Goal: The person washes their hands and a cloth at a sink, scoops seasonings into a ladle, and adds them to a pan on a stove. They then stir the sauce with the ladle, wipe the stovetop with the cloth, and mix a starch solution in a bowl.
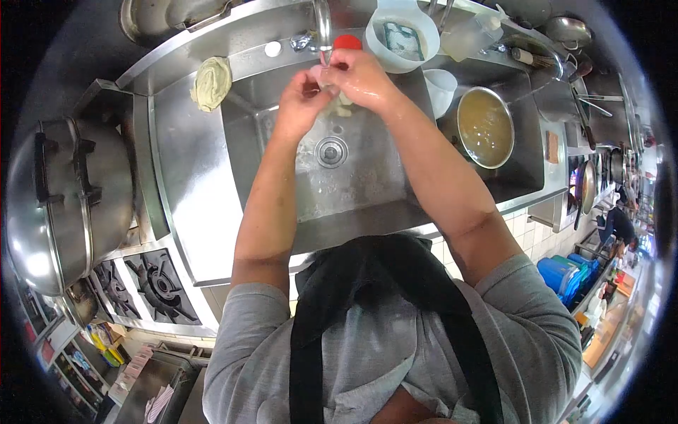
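Under the tap (323, 28), my left hand (300, 106) and my right hand (364, 79) come together over the sink (360, 180). The fingers of both are closed around a small pale pinkish piece (317, 73) whose kind I cannot make out. My right hand looks wet. Some pale yellowish pieces (342, 107) show just below the hands, partly hidden by them. Behind the right fingers is a red round thing (347, 42). The round drain (331, 152) lies between my forearms.
A folded pale cloth (211, 83) lies on the left ledge. To the right stand a white tub (385, 53), a white pitcher (441, 90) and a metal pot of cloudy yellowish liquid (486, 127) in the second basin. Gas burners (162, 283) are at lower left; another person (621, 226) is far right.
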`<state>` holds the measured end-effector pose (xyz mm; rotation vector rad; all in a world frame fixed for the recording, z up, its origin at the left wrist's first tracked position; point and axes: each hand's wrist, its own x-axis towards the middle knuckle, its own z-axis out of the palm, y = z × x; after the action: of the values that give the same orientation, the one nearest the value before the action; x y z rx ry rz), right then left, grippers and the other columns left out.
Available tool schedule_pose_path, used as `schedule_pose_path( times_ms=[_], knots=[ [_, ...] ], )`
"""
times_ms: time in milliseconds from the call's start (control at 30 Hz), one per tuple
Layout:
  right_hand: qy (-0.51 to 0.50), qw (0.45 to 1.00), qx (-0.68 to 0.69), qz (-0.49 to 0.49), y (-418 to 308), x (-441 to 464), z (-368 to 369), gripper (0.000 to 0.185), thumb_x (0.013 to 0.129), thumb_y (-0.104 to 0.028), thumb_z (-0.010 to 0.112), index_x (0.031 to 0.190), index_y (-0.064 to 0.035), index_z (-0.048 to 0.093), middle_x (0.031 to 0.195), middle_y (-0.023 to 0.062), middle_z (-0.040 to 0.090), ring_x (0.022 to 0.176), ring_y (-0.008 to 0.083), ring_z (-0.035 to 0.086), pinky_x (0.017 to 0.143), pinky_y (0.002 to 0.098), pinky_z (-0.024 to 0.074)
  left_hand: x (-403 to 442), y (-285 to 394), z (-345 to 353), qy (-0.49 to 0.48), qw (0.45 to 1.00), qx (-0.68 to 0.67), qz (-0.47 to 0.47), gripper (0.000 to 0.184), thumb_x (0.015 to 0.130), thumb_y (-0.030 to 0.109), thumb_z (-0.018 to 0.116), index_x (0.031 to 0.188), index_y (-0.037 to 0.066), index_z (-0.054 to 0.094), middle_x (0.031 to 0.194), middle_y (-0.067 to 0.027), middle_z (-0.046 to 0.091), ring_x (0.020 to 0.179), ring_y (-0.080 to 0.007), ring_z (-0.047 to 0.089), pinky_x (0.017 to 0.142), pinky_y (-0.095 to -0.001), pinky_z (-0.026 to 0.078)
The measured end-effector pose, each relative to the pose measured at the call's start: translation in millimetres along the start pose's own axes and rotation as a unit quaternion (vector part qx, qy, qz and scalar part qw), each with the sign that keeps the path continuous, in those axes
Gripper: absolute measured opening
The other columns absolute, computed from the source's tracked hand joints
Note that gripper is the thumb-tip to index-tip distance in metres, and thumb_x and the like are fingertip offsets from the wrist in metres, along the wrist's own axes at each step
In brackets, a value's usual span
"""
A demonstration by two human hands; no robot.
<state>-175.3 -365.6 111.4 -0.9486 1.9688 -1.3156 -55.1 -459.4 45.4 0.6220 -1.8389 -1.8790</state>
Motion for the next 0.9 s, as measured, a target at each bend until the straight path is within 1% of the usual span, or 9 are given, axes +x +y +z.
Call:
schedule_pose_path(
  times_ms=[133,233,300,333,367,433,667,800,900],
  knots=[
    [-0.026,0.994,-0.101,-0.022,-2,-1,8,0.033,0.085,-0.032,0.069,0.089,0.0001,0.063,0.084,0.0053,0.062,0.076,0.0119,0.055,0.072,0.0294,0.0457,7,-3,-1,0.035,0.993,0.111,-0.004,0.022,0.084,0.005,0.064,0.105,0.002,0.062,0.097,-0.0036,0.065,0.089,-0.0123,0.059,0.082,-0.0266,0.047],
    [0.011,0.997,0.078,-0.02,11,-4,11,0.03,0.085,-0.03,0.069,0.088,-0.0003,0.063,0.084,0.004,0.062,0.077,0.0113,0.054,0.073,0.0297,0.0457,8,-7,-11,0.013,0.991,-0.108,-0.075,0.022,0.082,0.003,0.058,0.104,0.002,0.062,0.101,-0.0065,0.063,0.091,-0.0142,0.058,0.083,-0.0271,0.047],
    [-0.028,0.996,0.086,-0.017,35,0,12,0.029,0.087,-0.029,0.067,0.09,-0.0007,0.063,0.084,0.0026,0.062,0.078,0.0105,0.054,0.074,0.0295,0.0455,7,-14,-18,0.131,0.922,0.303,0.201,0.024,0.081,0.004,0.053,0.103,0.002,0.062,0.103,-0.009,0.062,0.095,-0.0156,0.057,0.085,-0.0277,0.046],
    [-0.026,0.996,0.085,-0.02,36,0,8,0.029,0.087,-0.029,0.067,0.09,-0.0007,0.063,0.084,0.0026,0.062,0.078,0.0105,0.054,0.074,0.0295,0.0455,8,-7,-19,0.131,0.922,0.302,0.204,0.024,0.081,0.004,0.053,0.103,0.002,0.062,0.103,-0.009,0.062,0.095,-0.0156,0.057,0.085,-0.0277,0.046],
    [-0.034,0.998,0.042,0.012,39,-2,4,0.029,0.086,-0.028,0.067,0.091,0.0,0.063,0.083,0.004,0.063,0.076,0.0112,0.055,0.072,0.0295,0.0461,7,1,-23,0.08,0.991,0.046,0.098,0.025,0.081,0.004,0.053,0.103,0.001,0.062,0.105,-0.0097,0.061,0.098,-0.0161,0.057,0.087,-0.0282,0.046],
    [-0.019,0.999,0.021,0.021,40,-3,2,0.027,0.087,-0.027,0.066,0.091,0.0003,0.064,0.08,0.0052,0.065,0.073,0.0118,0.056,0.069,0.0296,0.0469,7,12,-26,0.013,0.954,-0.296,-0.041,0.028,0.08,0.006,0.055,0.107,0.0,0.061,0.107,-0.0093,0.061,0.102,-0.0173,0.056,0.091,-0.0291,0.044],
    [0.022,0.996,0.071,-0.039,20,0,10,0.03,0.089,-0.029,0.065,0.095,0.001,0.062,0.083,0.0057,0.066,0.075,0.0116,0.058,0.071,0.0303,0.0485,1,22,-17,-0.048,0.989,0.124,-0.069,0.023,0.085,0.018,0.065,0.103,0.004,0.064,0.087,-0.0048,0.064,0.079,-0.0136,0.058,0.074,-0.0287,0.047],
    [-0.063,0.996,0.021,0.06,53,-11,17,0.048,0.084,-0.042,0.068,0.104,0.0016,0.061,0.092,0.0165,0.065,0.094,0.0174,0.059,0.083,0.0328,0.0475,-7,53,-17,0.038,0.996,-0.071,-0.028,0.012,0.09,0.009,0.06,0.099,0.002,0.062,0.087,-0.0032,0.064,0.078,-0.0107,0.058,0.072,-0.0252,0.047],
    [-0.125,0.988,-0.069,0.052,74,-5,5,0.046,0.085,-0.044,0.065,0.096,0.0006,0.063,0.091,0.0182,0.064,0.092,0.0194,0.06,0.08,0.0352,0.0472,-3,42,-27,0.113,0.936,-0.333,-0.023,0.028,0.091,0.014,0.062,0.113,0.001,0.052,0.103,-0.0095,0.061,0.093,-0.0216,0.061,0.085,-0.0363,0.049]
  ],
)
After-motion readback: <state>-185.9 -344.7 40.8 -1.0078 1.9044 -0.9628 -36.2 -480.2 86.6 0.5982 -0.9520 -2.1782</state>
